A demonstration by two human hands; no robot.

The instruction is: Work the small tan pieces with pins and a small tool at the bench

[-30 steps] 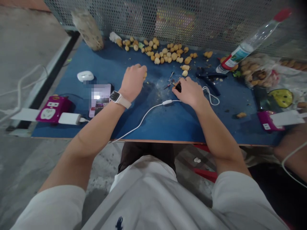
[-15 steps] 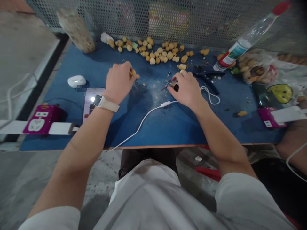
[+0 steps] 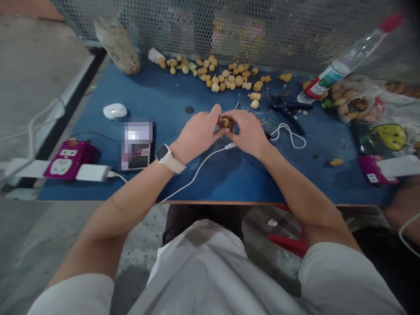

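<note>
I have the gourd (image 3: pixel 226 124) between my two hands, pinched by the fingertips of both — the left hand (image 3: pixel 199 131) on its left side, the right hand (image 3: pixel 249 133) on its right. Neither hand is nearer; the relation that counts, I judge, is this squeeze from two opposite sides, out in front of me near the middle of the table (image 3: pixel 213 188). The fingers cover so much of the gourd that I cannot tell which way its long axis runs, nor whether it touches the table. Counting, I get one gourd in hand, one lone nut-coloured piece (image 3: pixel 336 162) well off to the right, and a far pile (image 3: pixel 226 79) too crowded for a sure number. Then one phone (image 3: pixel 139 146) and one mouse (image 3: pixel 114 111) on the left, one pair of pliers (image 3: pixel 295 124) beyond the right hand, one bottle (image 3: pixel 331 78) leaning at the far right, and two purple sockets, one at the left (image 3: pixel 64 164) and one at the right (image 3: pixel 369 168). One white cable (image 3: pixel 198 171) runs in from the near edge, its small switch (image 3: pixel 230 146) just beside the right fingertips — I count one watch (image 3: pixel 169 159), on the left wrist.
</note>
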